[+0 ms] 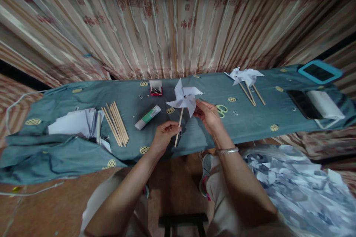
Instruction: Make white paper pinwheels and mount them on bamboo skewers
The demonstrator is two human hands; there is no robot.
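A white paper pinwheel (pixel 189 93) with a shiny pin at its centre stands over the middle of the table, fixed to a thin wooden stick (pixel 180 117). My left hand (pixel 164 135) pinches that stick below the blades, between thumb and fingers. At the pinwheel's right side, my right hand (pixel 209 116) has its thumb and fingers closed on a blade's edge; the fingertips are partly hidden. Just behind the right hand lie scissors with pale green handles (pixel 222 110). A glue stick (pixel 147 117) lies left of the pinwheel, and a small red box of metal pins (pixel 156 89) sits open behind it.
Several bare wooden sticks (pixel 116 124) and a stack of white paper (pixel 73 124) are on the left. Finished pinwheels (pixel 248 75) lie back right, near a blue-framed tablet (pixel 319 72) and a dark phone (pixel 302 103). A clear bag of many white pinwheels (pixel 303 189) stands below the table.
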